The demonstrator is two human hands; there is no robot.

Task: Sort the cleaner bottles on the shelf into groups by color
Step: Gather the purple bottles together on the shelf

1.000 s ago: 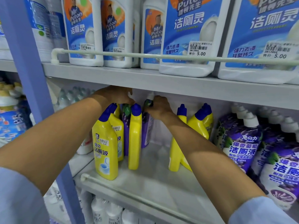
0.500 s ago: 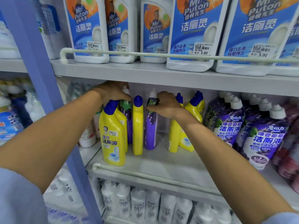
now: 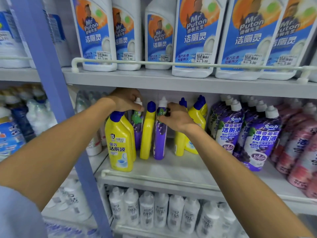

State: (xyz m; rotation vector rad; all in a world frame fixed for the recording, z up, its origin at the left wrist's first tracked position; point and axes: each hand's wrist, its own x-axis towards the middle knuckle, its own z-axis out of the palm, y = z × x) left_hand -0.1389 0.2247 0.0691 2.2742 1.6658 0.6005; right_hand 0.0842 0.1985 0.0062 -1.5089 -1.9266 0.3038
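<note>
On the middle shelf (image 3: 171, 170) stand yellow cleaner bottles with blue caps and purple ones with white caps. My left hand (image 3: 127, 100) grips the neck of a purple bottle (image 3: 138, 129) tucked behind the front yellow bottles (image 3: 119, 143). My right hand (image 3: 175, 117) holds the neck of a second purple bottle (image 3: 159, 141), which stands between a narrow yellow bottle (image 3: 147, 133) and two more yellow bottles (image 3: 193, 127). A group of purple bottles (image 3: 243, 134) fills the shelf to the right.
Pink bottles (image 3: 298, 143) stand at the far right. White bottles with blue labels (image 3: 193, 36) line the upper shelf behind a rail. White bottles (image 3: 161, 210) fill the lower shelf. A blue upright post (image 3: 56, 100) borders the left side.
Both hands stay on the purple bottle necks. The right-hand purple bottle has come forward into line with the yellow bottles. The view has pulled back and tilted down.
</note>
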